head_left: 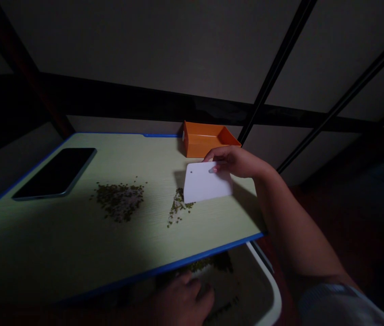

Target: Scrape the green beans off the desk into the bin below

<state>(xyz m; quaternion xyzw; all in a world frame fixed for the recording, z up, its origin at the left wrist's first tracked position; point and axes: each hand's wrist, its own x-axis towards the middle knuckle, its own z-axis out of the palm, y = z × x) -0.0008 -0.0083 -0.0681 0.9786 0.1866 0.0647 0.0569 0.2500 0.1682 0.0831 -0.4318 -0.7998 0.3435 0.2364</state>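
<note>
My right hand [227, 160] grips a white plastic scraper [207, 182] by its upper edge, thumb on the near face. The scraper stands tilted on the board [144, 244], its lower left corner at a small heap of green beans mixed with white grains [179, 208]. A larger heap of the same mix [119, 199] lies to the left. My left hand [181, 301], dim and a little blurred, is below the board's front edge, over a white-rimmed tub [275, 290] with more green beans inside. Its fingers look loosely bent and apart, with nothing visible in them.
An orange open box [200, 147] sits at the board's back right, just behind my right hand. A dark-screened tablet or phone [58, 174] lies at the left. Blue edging [212, 250] rims the board. Behind it rise panelled doors [158, 50].
</note>
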